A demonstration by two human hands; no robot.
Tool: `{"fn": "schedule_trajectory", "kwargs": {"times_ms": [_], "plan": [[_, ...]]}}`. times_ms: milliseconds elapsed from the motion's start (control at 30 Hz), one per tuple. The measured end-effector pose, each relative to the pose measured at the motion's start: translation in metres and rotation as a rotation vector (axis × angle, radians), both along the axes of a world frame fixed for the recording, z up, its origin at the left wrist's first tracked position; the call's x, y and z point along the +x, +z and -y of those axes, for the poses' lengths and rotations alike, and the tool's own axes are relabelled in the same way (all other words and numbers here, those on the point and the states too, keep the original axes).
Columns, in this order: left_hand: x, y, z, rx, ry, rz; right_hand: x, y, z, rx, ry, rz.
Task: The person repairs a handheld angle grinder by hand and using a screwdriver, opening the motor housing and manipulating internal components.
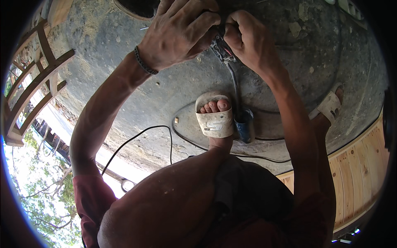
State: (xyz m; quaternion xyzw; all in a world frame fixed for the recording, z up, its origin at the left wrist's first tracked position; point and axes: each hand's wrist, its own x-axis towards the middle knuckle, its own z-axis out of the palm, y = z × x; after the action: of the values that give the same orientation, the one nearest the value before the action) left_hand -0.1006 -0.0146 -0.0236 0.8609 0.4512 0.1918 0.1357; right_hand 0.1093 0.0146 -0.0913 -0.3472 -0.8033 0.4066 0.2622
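Observation:
A dark electrical part (222, 50) with bare wiring and a bit of red wire is between my hands, near the top of the view. My left hand (178, 35), a dark braided bracelet at its wrist, has its fingers curled closed at the part's upper left side. On the other side my right hand (253, 43) is closed in a pinch right beside the part; what its fingertips grip is hidden. A black cable (234, 80) leads from the part down toward a blue cylindrical housing (245, 126) standing next to my sandalled foot.
My white sandal (215, 125) rests on the worn grey floor (124, 70), the other sandal (330, 106) at the right. A thin black cord (170, 134) loops around the foot. Wooden frames (45, 78) stand at left; wood planks (359, 173) lie at lower right.

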Motion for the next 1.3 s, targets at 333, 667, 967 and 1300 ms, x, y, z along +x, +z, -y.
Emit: {"fn": "schedule_trajectory", "kwargs": {"times_ms": [333,667,967,1300], "plan": [[0.003,-0.005,0.001,0.008,-0.003,-0.015,-0.006,0.001,0.010,0.133,-0.065,0.073],[0.002,-0.005,0.003,0.013,-0.004,-0.047,0.003,0.002,-0.002,0.451,0.122,0.086],[0.004,-0.005,0.001,0.019,-0.020,-0.076,0.028,-0.002,0.006,0.619,0.180,0.116],[0.002,-0.010,0.008,0.080,0.021,-0.139,0.022,0.012,-0.008,-0.184,-0.166,-0.086]]}}
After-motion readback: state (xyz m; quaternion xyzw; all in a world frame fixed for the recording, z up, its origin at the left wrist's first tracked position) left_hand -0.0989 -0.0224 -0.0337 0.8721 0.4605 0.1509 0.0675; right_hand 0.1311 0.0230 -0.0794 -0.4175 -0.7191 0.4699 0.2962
